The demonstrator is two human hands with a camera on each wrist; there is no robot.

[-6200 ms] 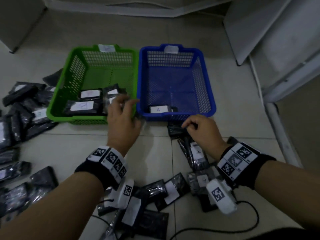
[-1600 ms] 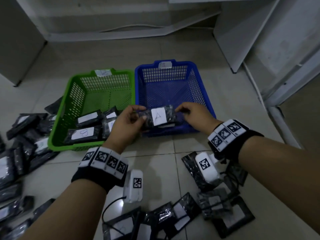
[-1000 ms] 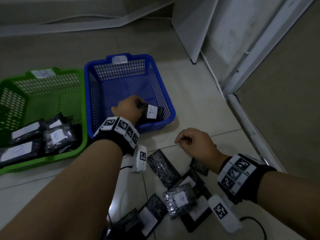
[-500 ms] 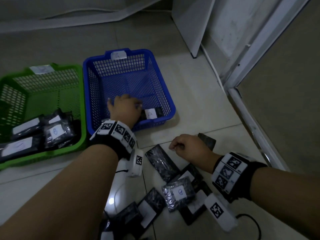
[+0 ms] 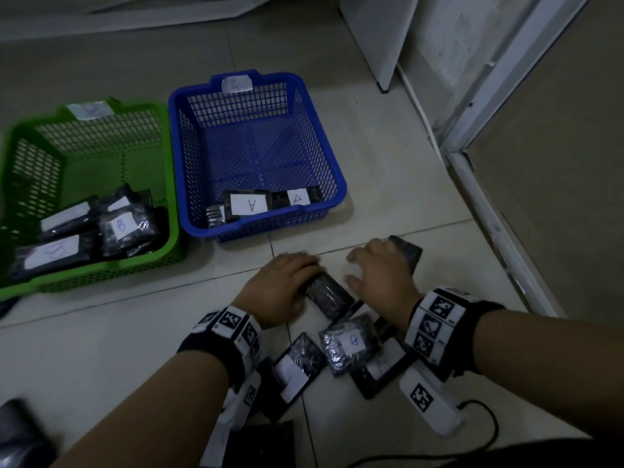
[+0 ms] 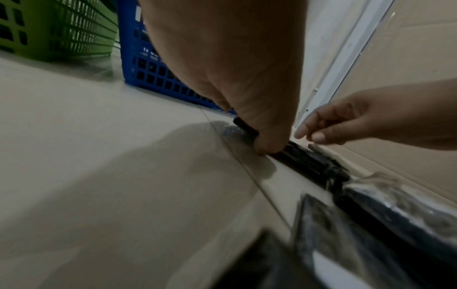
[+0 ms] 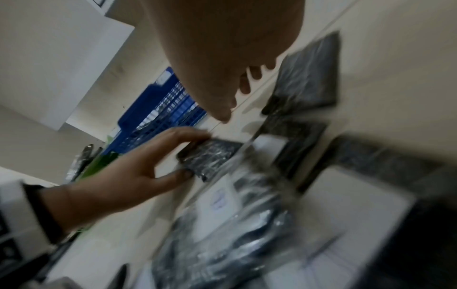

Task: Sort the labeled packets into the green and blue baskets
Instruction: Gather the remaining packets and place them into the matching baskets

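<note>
Just in front of the blue basket (image 5: 332,184), the left hand (image 5: 282,288) pinches a face-down packet (image 5: 326,295) while the right hand (image 5: 380,271) hovers slack and empty, so its hidden label risks a wrong-basket drop.

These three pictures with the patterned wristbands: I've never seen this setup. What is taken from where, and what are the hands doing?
No machine here: a person sorts packets by hand. The large picture comes from a head camera looking down; the other two come from cameras on each wrist, looking along the fingers. On the tiled floor stand a green basket holding packets, one marked B, and a blue basket holding two marked A. More dark packets lie in front of them. The left hand grips the end of a dark packet lying on the floor. The right hand is beside it, fingers relaxed over another dark packet, holding nothing.
</note>
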